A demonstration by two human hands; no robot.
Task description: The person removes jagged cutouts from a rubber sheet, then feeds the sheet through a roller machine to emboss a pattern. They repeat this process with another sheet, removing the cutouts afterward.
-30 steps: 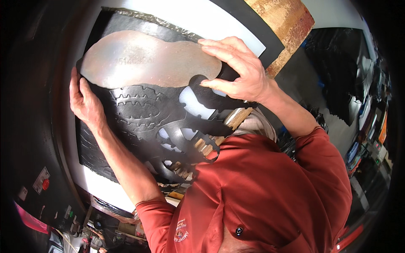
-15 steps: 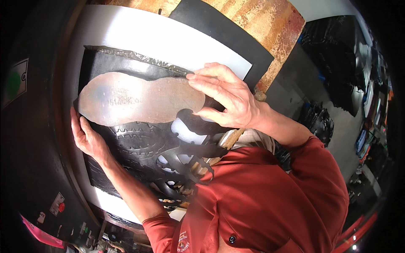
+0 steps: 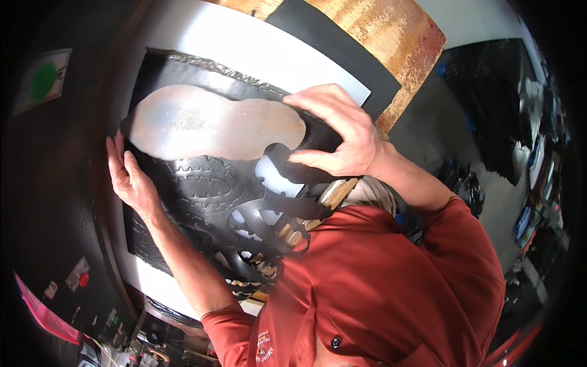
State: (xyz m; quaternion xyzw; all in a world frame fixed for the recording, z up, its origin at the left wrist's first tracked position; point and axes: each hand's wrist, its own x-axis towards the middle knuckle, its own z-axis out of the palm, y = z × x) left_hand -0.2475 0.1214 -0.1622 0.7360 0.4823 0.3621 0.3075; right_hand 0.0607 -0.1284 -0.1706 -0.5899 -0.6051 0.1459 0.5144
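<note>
A black rubber sheet (image 3: 202, 196) with a raised tread pattern and shoe-sole-shaped holes cut out of it lies on a white work surface (image 3: 244, 43). On top of it rests a grey metal sole-shaped die (image 3: 214, 125). My right hand (image 3: 339, 134) presses on the sheet at the die's right end, fingers curled over it. At the sheet's left edge my left hand (image 3: 131, 180) lies flat, fingers together, just below the die's other end.
A worn wooden board (image 3: 391, 30) with a black strip lies beyond the white surface. To the left a dark machine panel (image 3: 55, 183) carries a green sticker and a red button. Dark clutter and shelves fill the far right. My red shirt (image 3: 379, 287) covers the lower middle.
The view has shifted, so the sheet and die sit lower and further right. My right hand has slid slightly along the die's right end. My left hand stays on the sheet's left edge.
</note>
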